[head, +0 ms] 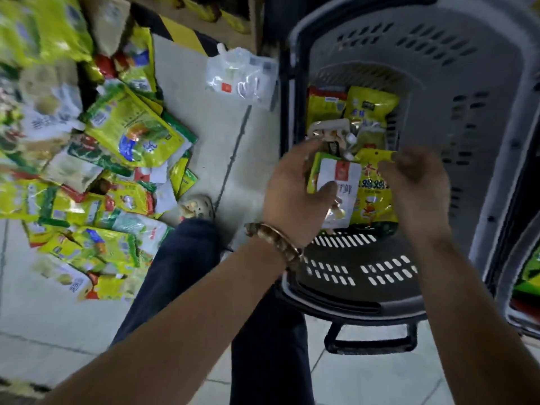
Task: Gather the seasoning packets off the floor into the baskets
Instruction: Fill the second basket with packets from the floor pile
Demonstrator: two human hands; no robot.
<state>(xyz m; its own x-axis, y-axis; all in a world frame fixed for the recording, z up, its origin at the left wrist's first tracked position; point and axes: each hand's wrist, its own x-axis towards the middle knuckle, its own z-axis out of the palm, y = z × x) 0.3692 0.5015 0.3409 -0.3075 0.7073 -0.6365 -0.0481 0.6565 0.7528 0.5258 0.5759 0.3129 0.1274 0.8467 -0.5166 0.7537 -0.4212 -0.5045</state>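
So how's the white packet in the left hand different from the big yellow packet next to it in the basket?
The white packet is mostly white with a small red label near its top; the yellow packet is bright yellow with dark lettering. The white packet is pinched by the left hand over the basket, while the yellow packet seems to lie inside, with the right hand by its top corner. The white one looks narrower. Both are flat sealed pouches.

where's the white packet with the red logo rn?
Centre-right of the head view: the white packet is held in the left hand over the grey basket, just left of a yellow packet and the right hand.
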